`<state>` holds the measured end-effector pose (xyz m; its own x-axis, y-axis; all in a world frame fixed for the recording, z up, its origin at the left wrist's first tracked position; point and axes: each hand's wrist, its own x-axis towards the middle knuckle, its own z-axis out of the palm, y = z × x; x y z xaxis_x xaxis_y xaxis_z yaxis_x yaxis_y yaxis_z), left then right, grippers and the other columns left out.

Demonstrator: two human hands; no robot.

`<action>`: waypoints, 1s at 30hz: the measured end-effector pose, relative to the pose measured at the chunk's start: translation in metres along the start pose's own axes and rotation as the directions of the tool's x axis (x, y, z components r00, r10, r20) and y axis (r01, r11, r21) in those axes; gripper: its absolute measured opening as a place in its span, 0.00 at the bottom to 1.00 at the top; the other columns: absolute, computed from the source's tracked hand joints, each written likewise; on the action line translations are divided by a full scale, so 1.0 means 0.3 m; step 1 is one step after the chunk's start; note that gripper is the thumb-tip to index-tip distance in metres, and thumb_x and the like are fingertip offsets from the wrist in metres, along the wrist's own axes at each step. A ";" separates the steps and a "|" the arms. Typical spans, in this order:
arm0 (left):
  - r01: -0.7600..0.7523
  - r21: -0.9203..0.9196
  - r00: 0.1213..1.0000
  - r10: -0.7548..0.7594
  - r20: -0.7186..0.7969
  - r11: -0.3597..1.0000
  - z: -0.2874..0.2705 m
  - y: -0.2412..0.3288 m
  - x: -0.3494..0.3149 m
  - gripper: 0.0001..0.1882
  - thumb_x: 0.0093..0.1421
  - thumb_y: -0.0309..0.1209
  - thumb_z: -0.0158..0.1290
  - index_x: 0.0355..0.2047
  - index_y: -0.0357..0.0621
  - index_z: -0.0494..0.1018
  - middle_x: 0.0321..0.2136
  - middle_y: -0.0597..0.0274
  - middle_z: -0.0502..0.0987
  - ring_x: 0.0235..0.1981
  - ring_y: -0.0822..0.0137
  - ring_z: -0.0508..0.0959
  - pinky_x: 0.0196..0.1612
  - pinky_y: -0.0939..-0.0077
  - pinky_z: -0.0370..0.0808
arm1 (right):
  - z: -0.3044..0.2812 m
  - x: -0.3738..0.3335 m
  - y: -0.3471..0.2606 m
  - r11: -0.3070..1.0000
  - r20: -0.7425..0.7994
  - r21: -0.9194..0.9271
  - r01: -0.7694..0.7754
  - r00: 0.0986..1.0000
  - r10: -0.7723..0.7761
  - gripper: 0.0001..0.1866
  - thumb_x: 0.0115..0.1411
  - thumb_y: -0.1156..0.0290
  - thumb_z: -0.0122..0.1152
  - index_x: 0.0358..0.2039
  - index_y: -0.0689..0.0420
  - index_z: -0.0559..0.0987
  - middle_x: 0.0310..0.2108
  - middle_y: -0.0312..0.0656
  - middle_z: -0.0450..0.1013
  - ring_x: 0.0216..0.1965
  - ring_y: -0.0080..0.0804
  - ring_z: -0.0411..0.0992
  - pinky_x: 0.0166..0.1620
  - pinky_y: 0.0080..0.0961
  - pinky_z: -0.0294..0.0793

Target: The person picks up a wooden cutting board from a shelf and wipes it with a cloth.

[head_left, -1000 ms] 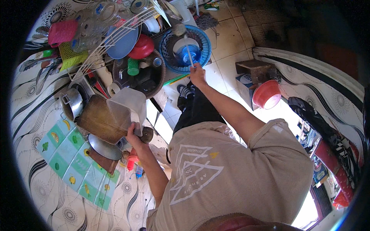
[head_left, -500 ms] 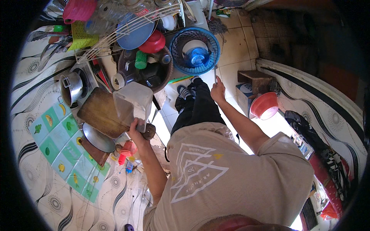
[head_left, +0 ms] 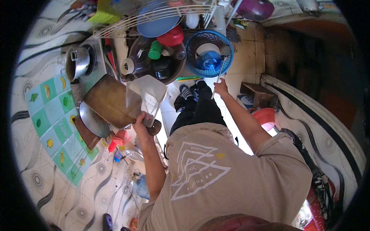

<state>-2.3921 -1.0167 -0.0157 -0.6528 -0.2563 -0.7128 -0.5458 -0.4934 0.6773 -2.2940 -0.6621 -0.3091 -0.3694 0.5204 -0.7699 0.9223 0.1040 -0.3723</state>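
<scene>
My left hand (head_left: 142, 126) is closed round the rim of a clear plastic container (head_left: 154, 90) and the handle of a wooden cutting board (head_left: 106, 102). The container overlaps the board's right side. The board's rounded handle end (head_left: 155, 128) sticks out beside my fingers. My right hand (head_left: 221, 87) grips a long, thin metal utensil (head_left: 219, 77), held tilted; its exact kind cannot be made out. The utensil's far end reaches over the rim of a blue plastic basket (head_left: 230, 61), which holds a white bowl (head_left: 208, 48) and a translucent blue container (head_left: 210, 61).
Left of the basket stands a dark basin (head_left: 181, 69) with a green cup (head_left: 155, 50) and red bowl (head_left: 171, 36). A wire dish rack (head_left: 115, 29) spans behind. A metal pot (head_left: 79, 63) and round metal lid (head_left: 92, 119) are at left. A red basin (head_left: 265, 117) stands right.
The view has shifted. My right hand has drawn nearer the basket, and its utensil now slants instead of standing nearly straight. My left hand has shifted forward with the board and container.
</scene>
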 end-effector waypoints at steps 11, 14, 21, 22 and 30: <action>0.002 0.292 0.979 0.057 -0.193 0.956 -0.028 -0.158 -0.152 0.09 0.52 0.26 0.56 0.34 0.40 0.73 0.24 0.63 0.76 0.24 0.68 0.75 0.29 0.71 0.72 | -0.139 0.102 -0.693 0.252 0.103 -0.619 0.744 0.395 -0.913 0.44 0.47 0.68 0.68 0.65 0.61 0.60 0.61 0.56 0.62 0.62 0.56 0.59 0.65 0.47 0.55; -0.075 0.287 0.993 0.099 -0.068 0.955 -0.004 -0.202 -0.161 0.09 0.52 0.26 0.57 0.35 0.40 0.73 0.24 0.64 0.76 0.25 0.70 0.75 0.30 0.73 0.71 | -0.144 0.271 -0.776 -0.035 0.360 -0.618 0.785 0.244 -0.900 0.45 0.48 0.65 0.68 0.65 0.59 0.60 0.61 0.56 0.62 0.61 0.55 0.62 0.64 0.46 0.59; -0.084 0.203 0.996 0.087 -0.003 0.976 -0.001 -0.244 -0.255 0.10 0.54 0.22 0.58 0.36 0.39 0.72 0.24 0.66 0.74 0.25 0.72 0.74 0.30 0.74 0.71 | -0.105 0.268 -0.854 -0.212 0.558 -0.766 0.607 0.463 -0.689 0.41 0.49 0.62 0.67 0.64 0.51 0.63 0.62 0.48 0.63 0.57 0.55 0.66 0.57 0.44 0.70; -0.049 0.193 0.999 0.052 -0.010 0.980 -0.004 -0.243 -0.262 0.13 0.54 0.22 0.58 0.39 0.38 0.71 0.24 0.66 0.74 0.26 0.72 0.74 0.31 0.74 0.71 | -0.109 0.243 -0.866 -0.225 0.550 -0.787 0.575 0.487 -0.679 0.40 0.49 0.62 0.67 0.63 0.50 0.63 0.61 0.47 0.63 0.57 0.55 0.67 0.56 0.44 0.72; -0.105 0.169 0.992 0.115 -0.049 0.980 -0.015 -0.239 -0.261 0.16 0.53 0.21 0.58 0.43 0.38 0.71 0.26 0.65 0.76 0.27 0.73 0.74 0.32 0.75 0.71 | -0.162 0.262 -0.897 -0.304 0.567 -0.790 0.532 0.446 -0.693 0.38 0.48 0.64 0.69 0.60 0.48 0.65 0.56 0.47 0.64 0.57 0.55 0.65 0.52 0.50 0.75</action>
<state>-2.2993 -0.9650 -0.0093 -0.6843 -0.3519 -0.6387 -0.5551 -0.3166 0.7692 -2.5657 -0.6079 -0.2443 -0.8679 -0.3204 -0.3795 -0.3871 0.9151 0.1127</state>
